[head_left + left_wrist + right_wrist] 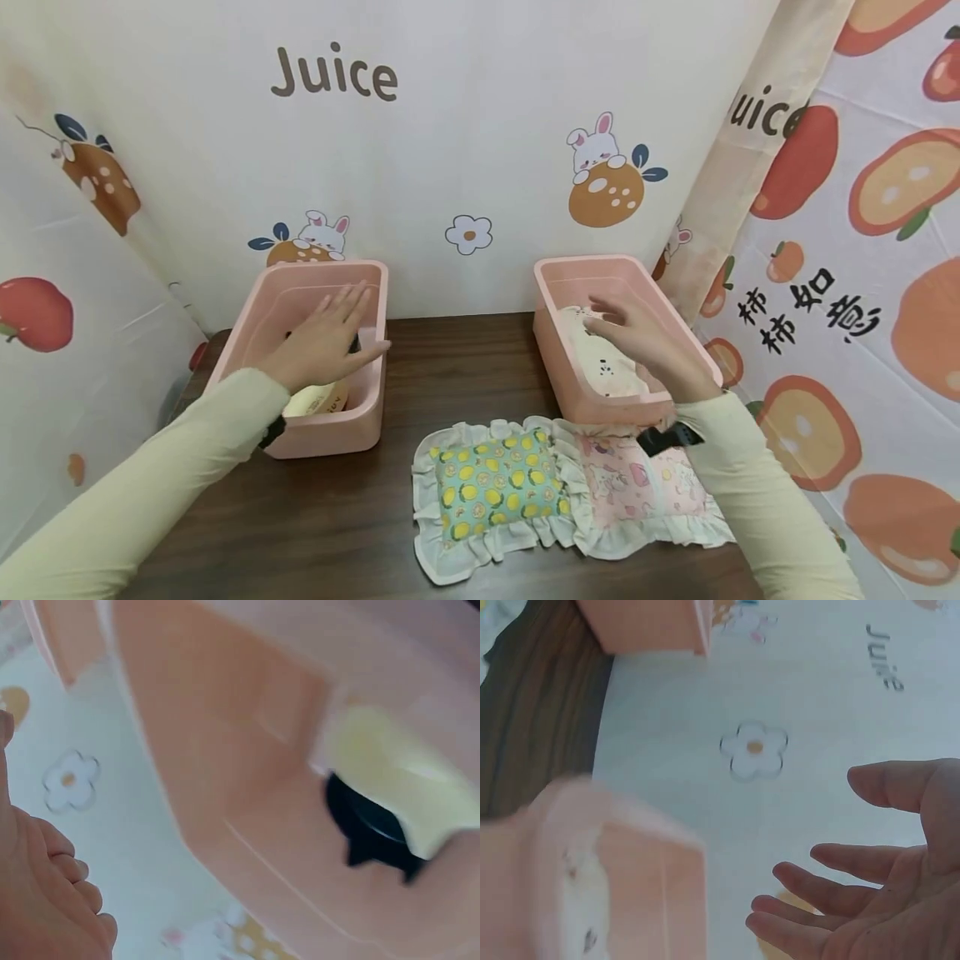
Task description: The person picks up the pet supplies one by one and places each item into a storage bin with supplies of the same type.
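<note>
My left hand [322, 342] is over the left pink bin [330, 437], fingers straight and palm down, gripping nothing. In that bin lie a pale yellow item [397, 772] with some lettering and a black piece [367, 825] with pointed tips; their kinds are unclear. Over the right pink bin [553, 358] hovers my right hand [645, 337], its fingers loosely bent and apart. Beneath it in the bin is a soft white item [603, 362] with small printed faces. In the right wrist view nothing is between the right fingers [847, 862].
On the dark wooden table [457, 367] lie a lemon-print ruffled cushion [495, 483] and a pink ruffled one [615, 487], side by side in front of the right bin. A printed curtain [465, 150] hangs behind, and others flank both sides.
</note>
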Action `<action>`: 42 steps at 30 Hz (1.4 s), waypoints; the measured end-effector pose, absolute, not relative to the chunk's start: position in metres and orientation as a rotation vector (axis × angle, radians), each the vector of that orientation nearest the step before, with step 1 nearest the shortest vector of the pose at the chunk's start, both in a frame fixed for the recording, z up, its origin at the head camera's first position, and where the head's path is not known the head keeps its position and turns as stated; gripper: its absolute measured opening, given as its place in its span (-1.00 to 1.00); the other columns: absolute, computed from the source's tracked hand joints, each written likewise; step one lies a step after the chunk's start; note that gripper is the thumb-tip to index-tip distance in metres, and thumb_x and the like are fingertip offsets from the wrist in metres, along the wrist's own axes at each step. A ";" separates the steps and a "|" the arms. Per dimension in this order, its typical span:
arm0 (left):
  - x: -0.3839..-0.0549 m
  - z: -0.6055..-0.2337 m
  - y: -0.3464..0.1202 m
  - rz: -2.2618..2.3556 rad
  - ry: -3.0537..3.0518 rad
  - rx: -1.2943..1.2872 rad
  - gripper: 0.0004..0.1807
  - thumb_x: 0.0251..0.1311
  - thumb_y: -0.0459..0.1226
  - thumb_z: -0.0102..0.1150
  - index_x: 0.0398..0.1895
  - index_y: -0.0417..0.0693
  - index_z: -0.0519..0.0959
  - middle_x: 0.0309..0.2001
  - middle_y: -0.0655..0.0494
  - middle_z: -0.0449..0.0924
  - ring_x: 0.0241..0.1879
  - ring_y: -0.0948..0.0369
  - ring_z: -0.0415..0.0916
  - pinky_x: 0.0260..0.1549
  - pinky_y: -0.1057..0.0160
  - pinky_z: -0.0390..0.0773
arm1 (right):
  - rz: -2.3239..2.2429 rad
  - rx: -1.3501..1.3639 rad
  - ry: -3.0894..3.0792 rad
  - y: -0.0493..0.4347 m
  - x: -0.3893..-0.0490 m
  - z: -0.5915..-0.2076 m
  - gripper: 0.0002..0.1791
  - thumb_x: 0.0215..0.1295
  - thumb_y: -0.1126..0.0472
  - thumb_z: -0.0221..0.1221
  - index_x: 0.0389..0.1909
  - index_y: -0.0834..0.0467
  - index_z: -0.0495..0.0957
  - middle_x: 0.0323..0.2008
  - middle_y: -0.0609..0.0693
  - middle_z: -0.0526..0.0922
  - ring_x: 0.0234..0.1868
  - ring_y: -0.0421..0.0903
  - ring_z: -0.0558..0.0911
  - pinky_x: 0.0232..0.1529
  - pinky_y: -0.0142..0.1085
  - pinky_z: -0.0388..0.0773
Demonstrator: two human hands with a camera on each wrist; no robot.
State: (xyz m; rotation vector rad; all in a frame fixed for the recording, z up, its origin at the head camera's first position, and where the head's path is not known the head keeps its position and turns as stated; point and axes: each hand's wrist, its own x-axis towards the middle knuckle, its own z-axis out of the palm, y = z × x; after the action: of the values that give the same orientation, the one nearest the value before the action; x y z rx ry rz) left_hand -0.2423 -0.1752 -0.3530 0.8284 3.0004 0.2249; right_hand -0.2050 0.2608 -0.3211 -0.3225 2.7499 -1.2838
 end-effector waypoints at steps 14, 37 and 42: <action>-0.278 -0.358 -0.036 0.241 2.880 1.228 -0.02 0.33 0.30 -0.31 0.51 -0.22 -0.22 0.53 -0.11 -0.30 0.51 0.00 -0.34 0.45 0.04 -0.23 | -1.096 -0.401 2.958 0.313 -0.136 -0.376 -0.24 0.33 0.10 0.19 0.47 0.16 0.10 0.43 0.27 0.11 0.40 0.33 0.11 0.19 0.36 0.14; -0.288 -0.416 0.097 0.163 2.794 1.324 -0.07 0.35 0.26 -0.33 0.52 -0.22 -0.19 0.53 -0.09 -0.22 0.52 0.07 -0.33 0.45 0.09 -0.18 | -0.844 -0.712 3.210 0.296 -0.067 -0.458 -0.13 0.06 0.22 0.38 0.41 0.17 0.23 0.46 0.27 0.02 0.43 0.39 -0.07 0.09 0.47 0.12; -0.292 -0.422 0.103 0.197 2.793 1.270 -0.07 0.36 0.27 -0.39 0.51 -0.22 -0.19 0.54 -0.07 -0.26 0.52 0.09 -0.35 0.45 0.15 -0.24 | -0.789 -0.744 3.202 0.289 -0.063 -0.474 -0.14 0.04 0.19 0.39 0.39 0.18 0.26 0.44 0.29 0.08 0.42 0.39 0.00 0.10 0.42 0.19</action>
State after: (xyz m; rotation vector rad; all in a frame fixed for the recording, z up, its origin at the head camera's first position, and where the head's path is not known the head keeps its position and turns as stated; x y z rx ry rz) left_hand -0.2924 0.1026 -0.4215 1.2701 2.7930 0.1974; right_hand -0.0628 0.2886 -0.4736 -0.7441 3.2024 -0.7891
